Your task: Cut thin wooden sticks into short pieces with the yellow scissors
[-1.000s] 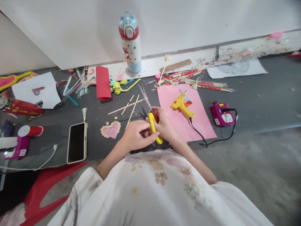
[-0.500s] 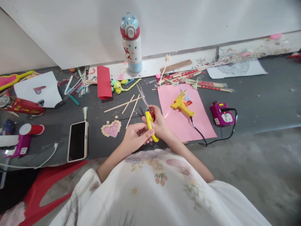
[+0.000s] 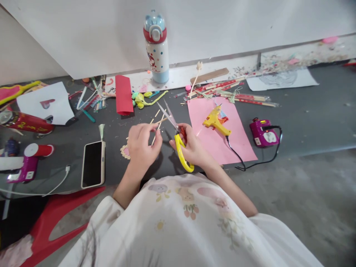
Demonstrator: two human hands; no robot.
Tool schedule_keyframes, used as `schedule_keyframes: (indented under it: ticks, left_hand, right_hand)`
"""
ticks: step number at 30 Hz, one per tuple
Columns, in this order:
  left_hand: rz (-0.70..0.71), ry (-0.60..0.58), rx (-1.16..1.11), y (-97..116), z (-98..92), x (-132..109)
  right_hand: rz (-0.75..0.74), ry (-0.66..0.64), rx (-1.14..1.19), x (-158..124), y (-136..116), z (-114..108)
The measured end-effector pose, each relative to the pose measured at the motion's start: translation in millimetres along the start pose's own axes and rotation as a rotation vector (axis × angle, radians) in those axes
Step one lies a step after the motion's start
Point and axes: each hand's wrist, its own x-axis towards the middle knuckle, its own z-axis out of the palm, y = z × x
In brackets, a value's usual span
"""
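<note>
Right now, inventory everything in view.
Paper sheet: one, pink, right
Glue gun: one, yellow, on paper sheet
Scissors: one, yellow-red, centre
Wooden sticks: several, pale, centre
Bottle: one, multicoloured, back
Folded paper: one, red, back
Smartphone: one, black-screened, left
Drink can: one, red, left
Spool: one, red, left
Power blocks: two, purple, both sides
Wrapped sticks: several, red, back
Heart: one, pink, partly hidden
Charging cable: one, white, left
Left hand: one, seemingly pinching stick
Right hand: one, holding scissors

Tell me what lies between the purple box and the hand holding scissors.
The head view shows pink paper with a yellow glue gun on it, and a black cord, between the right hand and the purple box.
</note>
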Motion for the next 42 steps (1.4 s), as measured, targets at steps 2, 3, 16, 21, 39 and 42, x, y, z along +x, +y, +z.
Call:
schedule_keyframes:
  ticks: [2,3,16,21,39,42]
  left_hand:
    - [0.084,0.029,0.088,-6.9,3.3,3.9]
    - [0.104,0.008,0.097,-9.1,4.8,5.0]
    - [0.064,-0.091,-0.026,-9.7,6.2,-0.5]
    - [0.023,-0.088,-0.042,-5.4,5.4,2.3]
    - [-0.001,-0.131,-0.039,-4.3,5.5,3.3]
    - [-0.010,-0.143,-0.047,-3.0,4.9,3.9]
  right_hand:
    - [-0.013,-0.020,-0.032,-4.0,-5.3,-1.6]
    - [-0.018,-0.030,-0.050,-5.6,-8.2,-2.3]
    - [-0.119,-0.049,-0.189,-11.1,-26.2,-10.6]
    - [-0.114,-0.055,-0.213,-11.4,-28.3,-12.7]
    - [-0.052,-0.092,-0.195,-9.4,-24.5,-10.8]
    - [-0.043,-0.097,-0.197,-8.9,-24.4,-10.7]
